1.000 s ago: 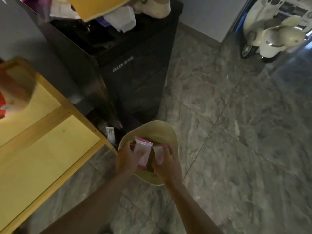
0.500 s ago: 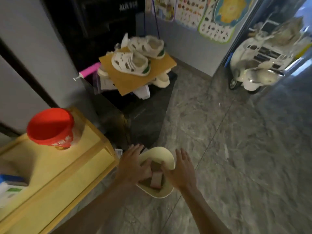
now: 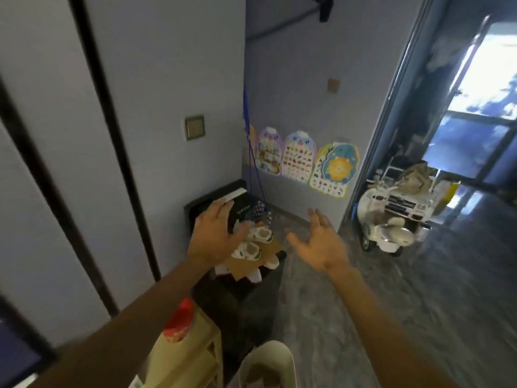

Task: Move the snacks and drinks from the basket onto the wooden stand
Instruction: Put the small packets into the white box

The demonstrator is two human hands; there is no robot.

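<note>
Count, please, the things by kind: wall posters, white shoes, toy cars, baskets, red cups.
Wall posters: 4
White shoes: 3
Toy cars: 1
Baskets: 1
Red cups: 1
Total: 10

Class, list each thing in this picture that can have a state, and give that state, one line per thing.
left hand: open, raised, holding nothing
right hand: open, raised, holding nothing
basket: upright on the floor, contents unclear
red tub: standing on the wooden stand
white shoes: resting on cardboard

you're looking at a pale matt wooden stand [image 3: 193, 357], a glossy stone floor [image 3: 419, 289], and a smooth cream basket [image 3: 268, 357].
</note>
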